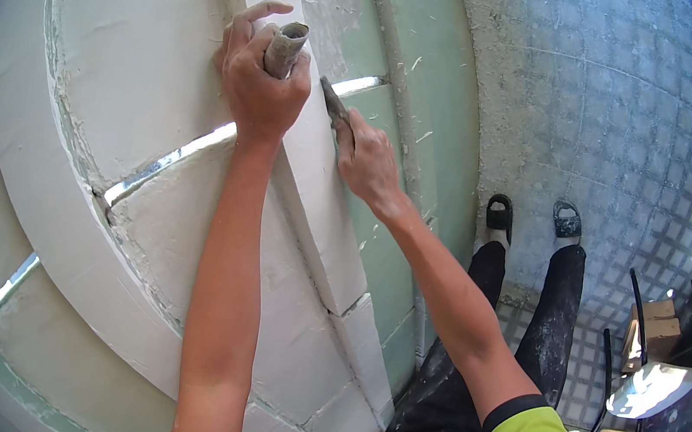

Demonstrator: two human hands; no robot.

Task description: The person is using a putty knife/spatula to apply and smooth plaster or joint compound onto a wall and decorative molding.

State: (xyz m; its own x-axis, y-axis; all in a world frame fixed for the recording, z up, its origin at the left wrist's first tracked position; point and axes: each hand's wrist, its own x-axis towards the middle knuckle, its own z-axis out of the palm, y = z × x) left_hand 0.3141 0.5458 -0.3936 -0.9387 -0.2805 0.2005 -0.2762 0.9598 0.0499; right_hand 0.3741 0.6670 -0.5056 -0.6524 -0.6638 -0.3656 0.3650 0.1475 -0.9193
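My left hand (260,87) is closed round a grey, plaster-smeared tube-shaped handle (286,49) with a hollow end, its index finger stretched out. That hand is over a long white raised plaster strip (326,205) running diagonally along the wall; what the handle joins to is hidden. Lower and to the right, my right hand (369,156) grips a narrow dark-grey flat tool (334,100). The tool's far tip is at the right edge of the strip, beside a bright slot (360,86); I cannot tell whether it touches.
A curved white raised band (57,222) bends across the left. Pale green panel (447,81) borders the strip on the right. Past it lies a dusty tiled floor (586,117). At lower right stand a chair (653,392) and a cardboard box (657,331).
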